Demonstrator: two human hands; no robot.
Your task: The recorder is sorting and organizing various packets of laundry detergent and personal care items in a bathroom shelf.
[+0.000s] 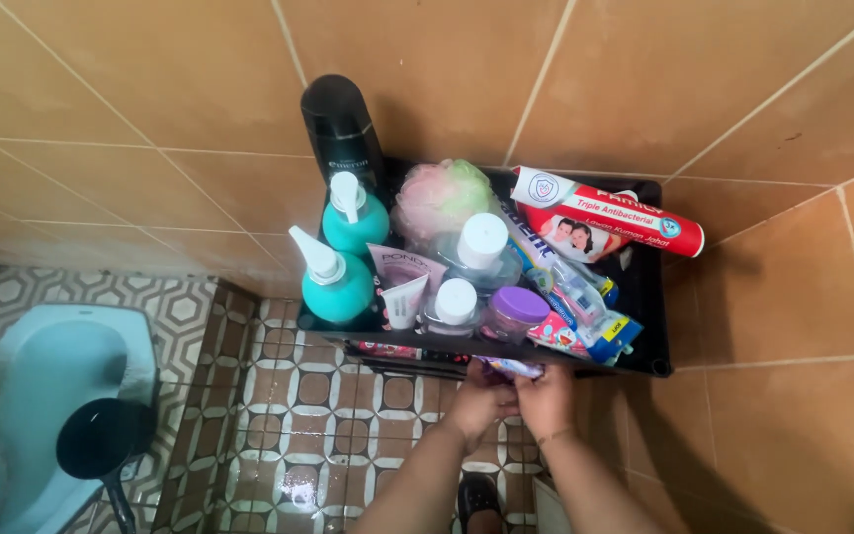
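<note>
Both my hands meet just under the front edge of a black wall shelf (pixel 649 326). My left hand (pixel 481 403) and my right hand (pixel 546 398) together pinch a small purple packet (pixel 512 367), which is partly hidden by the shelf's rim. On the shelf stand two teal pump bottles (pixel 340 285), a tall black bottle (pixel 340 129), a pink-green bath sponge (pixel 440 196), clear bottles with white caps (pixel 457 302), a purple-lidded jar (pixel 516 309), a white tube (pixel 405 299), toothbrush packs (pixel 585 302) and a red-white refill pouch (pixel 605 222).
Orange wall tiles surround the shelf in a corner. Below lies a patterned wet floor (pixel 318 445). A light blue squat toilet (pixel 42 386) with a black dipper (pixel 101 440) sits at the lower left. A dark sandal (pixel 479 494) shows between my arms.
</note>
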